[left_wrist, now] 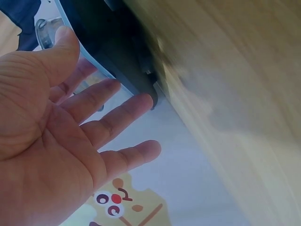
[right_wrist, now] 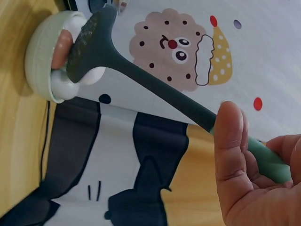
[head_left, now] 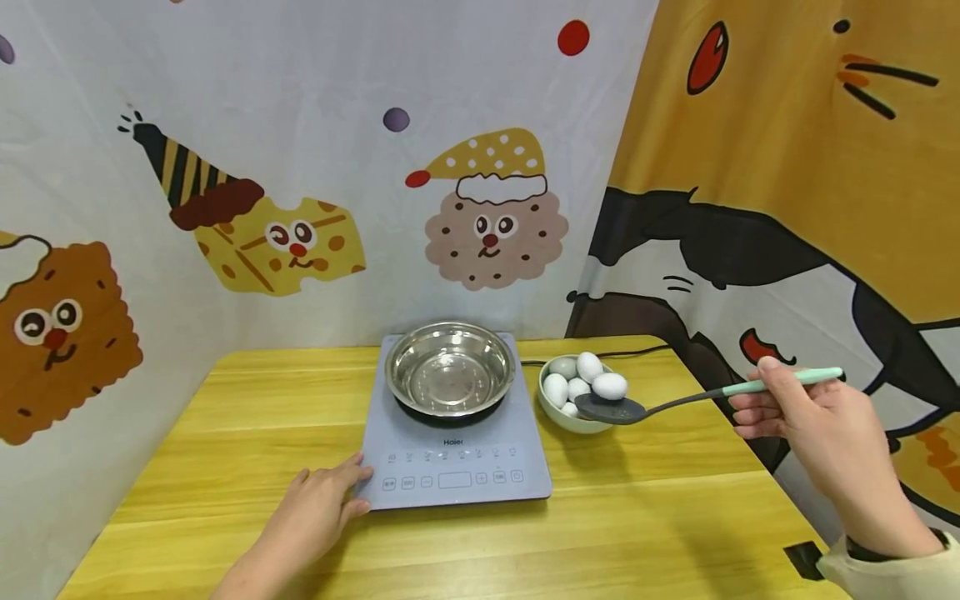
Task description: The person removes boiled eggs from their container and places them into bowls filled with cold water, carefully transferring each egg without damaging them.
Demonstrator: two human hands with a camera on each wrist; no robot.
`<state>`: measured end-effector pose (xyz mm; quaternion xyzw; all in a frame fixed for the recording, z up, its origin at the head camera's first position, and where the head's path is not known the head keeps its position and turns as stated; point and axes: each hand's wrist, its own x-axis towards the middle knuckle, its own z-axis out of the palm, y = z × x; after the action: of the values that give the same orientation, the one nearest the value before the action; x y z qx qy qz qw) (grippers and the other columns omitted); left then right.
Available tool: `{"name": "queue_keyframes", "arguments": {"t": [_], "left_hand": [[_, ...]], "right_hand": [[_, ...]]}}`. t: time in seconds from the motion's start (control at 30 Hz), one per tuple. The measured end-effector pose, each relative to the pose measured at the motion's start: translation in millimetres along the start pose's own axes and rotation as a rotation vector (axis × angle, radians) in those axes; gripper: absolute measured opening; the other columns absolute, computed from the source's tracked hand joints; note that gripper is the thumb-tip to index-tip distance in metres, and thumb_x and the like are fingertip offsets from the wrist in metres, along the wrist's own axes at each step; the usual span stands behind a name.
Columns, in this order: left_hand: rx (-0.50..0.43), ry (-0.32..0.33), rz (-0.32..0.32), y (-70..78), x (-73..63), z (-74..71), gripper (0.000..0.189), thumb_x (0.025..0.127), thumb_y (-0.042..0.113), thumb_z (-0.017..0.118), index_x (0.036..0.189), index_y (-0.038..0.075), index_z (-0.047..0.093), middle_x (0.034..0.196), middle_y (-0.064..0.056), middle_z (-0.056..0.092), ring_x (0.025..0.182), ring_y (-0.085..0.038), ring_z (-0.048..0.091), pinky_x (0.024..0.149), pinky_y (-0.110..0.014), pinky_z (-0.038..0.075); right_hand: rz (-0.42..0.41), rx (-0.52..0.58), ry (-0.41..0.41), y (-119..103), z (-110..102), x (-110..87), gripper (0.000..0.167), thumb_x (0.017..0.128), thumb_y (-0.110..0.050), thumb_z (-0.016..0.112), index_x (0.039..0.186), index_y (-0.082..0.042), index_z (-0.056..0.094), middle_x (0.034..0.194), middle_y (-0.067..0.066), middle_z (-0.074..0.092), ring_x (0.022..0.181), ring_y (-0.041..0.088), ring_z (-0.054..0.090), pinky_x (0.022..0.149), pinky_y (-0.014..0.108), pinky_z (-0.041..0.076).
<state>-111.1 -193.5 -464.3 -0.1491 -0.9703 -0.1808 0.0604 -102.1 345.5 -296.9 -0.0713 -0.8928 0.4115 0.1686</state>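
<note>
My right hand [head_left: 817, 425] grips the mint-green handle of a cooking spoon [right_wrist: 164, 96] with a dark grey head. The spoon's head overlaps the front right rim of a pale green bowl [head_left: 573, 422] holding several eggs [head_left: 556, 389]. One white egg [head_left: 611, 386] sits at the spoon's head, raised above the bowl's rim. My left hand [head_left: 318, 504] has its fingers extended, with the fingertips at the front left edge of a grey induction cooktop [head_left: 453, 462]. In the left wrist view, its palm and spread fingers [left_wrist: 122, 117] show beside the cooktop's dark underside.
A shiny steel pan [head_left: 450, 375] stands on the back part of the cooktop, left of the bowl. A black cord [head_left: 630, 353] runs along the back of the wooden table [head_left: 637, 533]. Printed curtains [head_left: 315, 100] hang behind and at the right.
</note>
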Motion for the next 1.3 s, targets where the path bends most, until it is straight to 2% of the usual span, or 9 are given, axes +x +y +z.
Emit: {"name": "queue_keyframes", "arguments": {"t": [0.23,0.6,0.77,0.93,1.1,1.2,1.3], "left_hand": [[-0.006,0.020,0.021,-2.1,-0.5,1.9,0.044,0.089,0.024,0.085,0.129,0.009,0.075,0.147,-0.015,0.068,0.123,-0.040,0.073,0.105,-0.075,0.051],[-0.019,0.029,0.031,-2.9,1.5,0.8,0.045,0.088,0.024,0.086,0.129,0.009,0.075,0.146,-0.018,0.068,0.119,-0.045,0.073,0.102,-0.071,0.055],[-0.022,0.025,0.026,-2.8,1.4,0.8,0.045,0.088,0.023,0.086,0.129,0.009,0.075,0.146,-0.018,0.068,0.119,-0.045,0.073,0.102,-0.070,0.055],[-0.023,0.011,0.010,-1.4,1.7,0.5,0.046,0.088,0.025,0.086,0.130,0.009,0.074,0.147,-0.018,0.067,0.119,-0.046,0.073,0.103,-0.072,0.054],[-0.020,0.010,0.000,-0.9,1.5,0.8,0.046,0.089,0.025,0.085,0.130,0.010,0.074,0.148,-0.017,0.066,0.120,-0.045,0.072,0.105,-0.071,0.053],[-0.020,0.014,0.002,-1.2,1.2,1.0,0.046,0.089,0.025,0.085,0.130,0.010,0.074,0.148,-0.016,0.067,0.121,-0.045,0.072,0.105,-0.071,0.053],[-0.023,0.014,-0.002,-0.9,0.8,0.7,0.045,0.088,0.025,0.086,0.129,0.009,0.075,0.147,-0.016,0.068,0.121,-0.045,0.072,0.105,-0.071,0.053]], "right_hand": [[-0.085,-0.050,-0.058,-18,3,10.0,0.059,0.114,-0.048,0.047,0.118,0.008,0.067,0.077,-0.011,0.078,0.064,0.013,0.078,0.059,0.026,0.066],[-0.064,-0.094,-0.038,-21,14,5.1,0.064,0.113,-0.052,0.045,0.121,0.006,0.069,0.077,-0.011,0.077,0.063,0.015,0.078,0.059,0.023,0.065],[-0.063,-0.059,-0.048,-22,12,1.8,0.061,0.113,-0.050,0.047,0.123,0.006,0.068,0.077,-0.013,0.078,0.064,0.015,0.078,0.060,0.026,0.066],[-0.076,0.007,-0.039,-25,10,-0.4,0.055,0.113,-0.049,0.049,0.122,0.002,0.067,0.081,-0.010,0.080,0.067,0.017,0.079,0.062,0.027,0.067],[-0.105,0.104,0.042,-24,11,-3.1,0.040,0.111,-0.045,0.053,0.122,-0.009,0.067,0.087,-0.010,0.082,0.072,0.013,0.080,0.066,0.026,0.067],[-0.153,0.248,0.083,-20,13,-3.3,0.030,0.111,-0.035,0.058,0.127,-0.012,0.066,0.092,-0.009,0.083,0.074,0.010,0.080,0.068,0.023,0.066],[-0.177,0.424,0.095,-15,15,-2.8,0.030,0.109,-0.028,0.063,0.131,-0.008,0.065,0.096,-0.004,0.083,0.077,0.010,0.081,0.070,0.023,0.066]]}}
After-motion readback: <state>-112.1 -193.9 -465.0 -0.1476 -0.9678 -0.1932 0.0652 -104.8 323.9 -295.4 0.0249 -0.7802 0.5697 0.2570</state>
